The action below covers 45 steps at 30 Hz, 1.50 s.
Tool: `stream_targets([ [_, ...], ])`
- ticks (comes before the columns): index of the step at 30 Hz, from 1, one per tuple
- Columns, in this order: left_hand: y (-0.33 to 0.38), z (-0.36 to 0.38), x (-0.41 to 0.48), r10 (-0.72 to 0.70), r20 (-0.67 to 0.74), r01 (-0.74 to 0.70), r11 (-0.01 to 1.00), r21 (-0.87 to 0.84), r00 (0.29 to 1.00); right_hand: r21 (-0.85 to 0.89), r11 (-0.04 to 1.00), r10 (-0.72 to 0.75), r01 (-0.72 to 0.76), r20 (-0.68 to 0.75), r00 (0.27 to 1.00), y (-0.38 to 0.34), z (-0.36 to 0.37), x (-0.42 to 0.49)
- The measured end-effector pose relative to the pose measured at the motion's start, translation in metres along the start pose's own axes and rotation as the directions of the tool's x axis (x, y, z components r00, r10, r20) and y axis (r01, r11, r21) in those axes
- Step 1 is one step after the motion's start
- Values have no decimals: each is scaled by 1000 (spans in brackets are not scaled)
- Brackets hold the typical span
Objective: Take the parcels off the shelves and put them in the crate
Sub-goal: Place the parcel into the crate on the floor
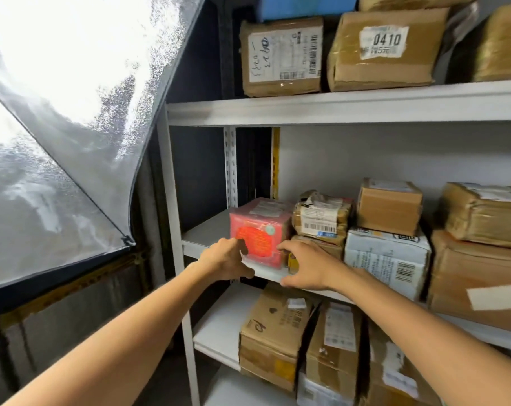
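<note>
Flanking pink parcel [260, 230] on shelf [207, 232], perhaps touching: hands [266, 263].

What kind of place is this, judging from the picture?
Probably a parcel pickup point or small courier storeroom. White metal shelves are packed with taped cardboard parcels bearing barcode labels, one box is marked 0410, and both hands reach for a pink parcel on the middle shelf.

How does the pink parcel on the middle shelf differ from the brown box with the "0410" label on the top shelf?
The pink parcel is pink-red under clear wrap; the 0410 box is brown cardboard with tape. The pink parcel looks smaller and near cube-shaped, while the 0410 box looks wider and flatter. The left hand and right hand are at the pink parcel's front corners; nothing touches the 0410 box. Both carry a white label.
</note>
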<state>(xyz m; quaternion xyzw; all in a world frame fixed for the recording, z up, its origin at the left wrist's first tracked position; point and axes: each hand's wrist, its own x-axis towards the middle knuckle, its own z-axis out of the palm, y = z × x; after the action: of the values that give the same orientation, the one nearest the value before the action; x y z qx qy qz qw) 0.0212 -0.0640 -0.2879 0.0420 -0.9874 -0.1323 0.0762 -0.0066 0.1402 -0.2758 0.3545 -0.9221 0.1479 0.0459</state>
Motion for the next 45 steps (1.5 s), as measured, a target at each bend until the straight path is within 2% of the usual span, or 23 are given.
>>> stream_targets([
  [6,-3,1,16,-3,-13,3,1000,-20,1000,-11,1000,-2,2,33,999,1,-5,16],
  [10,0,-4,28,-9,-49,8,1000,-22,999,17,1000,17,-17,1,1000,5,-11,21],
  [15,-12,-12,35,-37,-81,35,999,-25,996,232,963,161,-139,-75,984,-6,-6,29],
  [21,-22,-17,42,-113,-201,75,979,-188,973,350,908,304,-232,-167,938,-24,3,45],
  [26,-28,-15,60,-108,-217,11,913,-408,970,395,859,411,-326,-151,899,-38,11,59],
  [31,-35,-1,82,-169,-161,6,709,-705,972,395,819,505,-416,-153,849,-49,27,72],
  [35,-38,12,84,-237,-212,-20,620,-784,948,454,770,568,-448,-167,806,-56,36,76],
  [38,-35,15,76,-286,-239,-14,614,-789,928,524,735,584,-432,-163,795,-55,34,72],
  [45,-35,9,40,-371,-296,-3,619,-785,880,510,795,523,-330,-299,798,-53,29,57],
])
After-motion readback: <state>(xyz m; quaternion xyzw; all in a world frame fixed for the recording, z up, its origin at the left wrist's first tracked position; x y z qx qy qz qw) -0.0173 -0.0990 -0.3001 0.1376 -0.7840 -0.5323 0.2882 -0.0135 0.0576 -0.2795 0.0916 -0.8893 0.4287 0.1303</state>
